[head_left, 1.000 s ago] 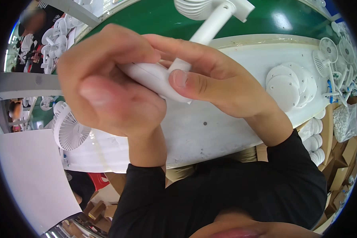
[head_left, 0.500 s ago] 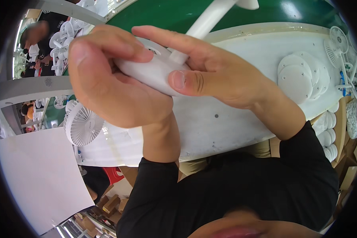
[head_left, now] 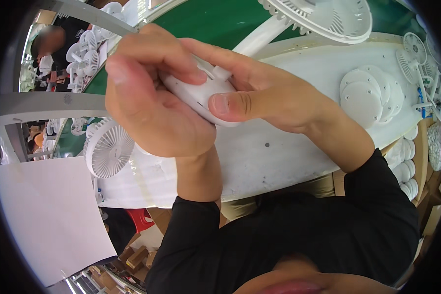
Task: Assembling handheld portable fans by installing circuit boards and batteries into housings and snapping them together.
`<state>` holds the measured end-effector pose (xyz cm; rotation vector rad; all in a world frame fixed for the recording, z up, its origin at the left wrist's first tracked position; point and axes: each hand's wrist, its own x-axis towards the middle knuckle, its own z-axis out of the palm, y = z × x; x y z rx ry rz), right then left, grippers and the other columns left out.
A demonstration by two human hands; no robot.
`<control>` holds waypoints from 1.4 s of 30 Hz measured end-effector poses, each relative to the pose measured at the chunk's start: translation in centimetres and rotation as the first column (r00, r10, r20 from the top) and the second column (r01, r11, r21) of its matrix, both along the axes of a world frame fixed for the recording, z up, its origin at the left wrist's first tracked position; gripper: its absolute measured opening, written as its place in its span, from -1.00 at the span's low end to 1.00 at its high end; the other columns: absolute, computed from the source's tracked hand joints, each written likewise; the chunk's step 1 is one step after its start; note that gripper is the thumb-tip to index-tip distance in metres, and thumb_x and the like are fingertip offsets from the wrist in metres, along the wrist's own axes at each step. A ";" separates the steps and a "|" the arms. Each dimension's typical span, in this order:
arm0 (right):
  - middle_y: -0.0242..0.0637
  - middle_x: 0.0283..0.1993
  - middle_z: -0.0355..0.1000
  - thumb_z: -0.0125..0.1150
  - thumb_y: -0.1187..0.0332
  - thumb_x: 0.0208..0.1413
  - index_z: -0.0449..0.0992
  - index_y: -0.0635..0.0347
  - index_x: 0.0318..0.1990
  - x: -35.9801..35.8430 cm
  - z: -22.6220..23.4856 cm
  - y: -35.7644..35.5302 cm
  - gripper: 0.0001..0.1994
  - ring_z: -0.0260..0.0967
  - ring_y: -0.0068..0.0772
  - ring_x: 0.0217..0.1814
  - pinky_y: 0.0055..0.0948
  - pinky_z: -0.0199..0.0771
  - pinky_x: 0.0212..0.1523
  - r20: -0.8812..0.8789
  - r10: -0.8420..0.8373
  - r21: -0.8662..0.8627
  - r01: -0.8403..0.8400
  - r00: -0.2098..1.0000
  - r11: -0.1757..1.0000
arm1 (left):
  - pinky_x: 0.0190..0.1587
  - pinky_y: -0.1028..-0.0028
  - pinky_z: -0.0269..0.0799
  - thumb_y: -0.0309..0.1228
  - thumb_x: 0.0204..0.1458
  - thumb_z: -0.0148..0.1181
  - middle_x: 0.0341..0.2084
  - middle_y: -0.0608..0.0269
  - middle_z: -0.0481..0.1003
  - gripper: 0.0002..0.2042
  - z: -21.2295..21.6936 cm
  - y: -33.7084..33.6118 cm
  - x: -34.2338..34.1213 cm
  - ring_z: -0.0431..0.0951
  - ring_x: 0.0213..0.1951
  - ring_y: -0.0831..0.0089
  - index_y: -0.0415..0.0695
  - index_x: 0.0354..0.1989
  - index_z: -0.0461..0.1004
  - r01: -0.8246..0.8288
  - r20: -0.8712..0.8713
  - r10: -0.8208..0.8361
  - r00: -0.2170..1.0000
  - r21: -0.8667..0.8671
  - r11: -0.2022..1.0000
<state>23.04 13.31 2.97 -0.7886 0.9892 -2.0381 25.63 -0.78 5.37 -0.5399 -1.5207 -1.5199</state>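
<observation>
Left hand [head_left: 158, 105] around partly hidden white housing [head_left: 199, 96]

Rounded hand-held piece [head_left: 196, 94]: smooth white plastic, soft sheen. Large fan cage [head_left: 345, 35]: ribbed plastic. Discs [head_left: 360, 104]: smooth, matt plastic. Shirt [head_left: 289, 230]: matt black cloth. Boxes [head_left: 138, 256]: brown cardboard.

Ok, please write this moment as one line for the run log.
left hand: holding white rounded part; right hand: holding same part; white table: overlapping white discs at right
</observation>
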 end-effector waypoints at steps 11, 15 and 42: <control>0.07 0.31 0.22 0.35 0.36 0.03 -0.02 0.45 0.43 -0.3 -0.7 0.5 -0.13 0.24 -0.21 0.26 -0.46 0.27 0.22 -0.235 -0.026 -0.089 0.005 0.972 0.996 | -0.35 0.51 0.18 -0.19 0.36 -0.41 -0.70 0.32 0.30 -0.55 0.6 2.0 0.3 0.22 -0.56 0.50 -0.10 -0.50 0.34 0.073 -0.029 -0.069 0.997 0.168 0.983; 0.08 0.34 0.18 0.37 0.33 0.02 -0.05 0.42 0.44 -0.4 -1.0 0.6 -0.10 0.21 -0.20 0.30 -0.43 0.24 0.26 -0.222 -0.026 -0.090 0.006 0.975 0.996 | -0.35 0.47 0.18 -0.18 0.35 -0.41 -0.70 0.33 0.26 -0.53 0.1 1.6 0.9 0.24 -0.52 0.48 -0.09 -0.54 0.34 0.161 0.039 -0.170 0.985 0.167 0.973; -0.01 0.54 -0.11 0.26 0.28 0.07 -0.30 0.16 0.52 -0.8 0.0 0.2 -0.02 -0.15 0.00 0.56 -0.15 -0.20 0.47 -0.639 -0.127 -0.122 0.063 0.759 0.990 | -0.30 0.42 0.23 -0.03 0.33 -0.44 -0.73 0.32 0.31 -0.50 -0.7 1.8 1.2 0.26 -0.56 0.49 -0.14 -0.35 0.37 0.217 -0.082 -0.210 0.974 0.099 0.971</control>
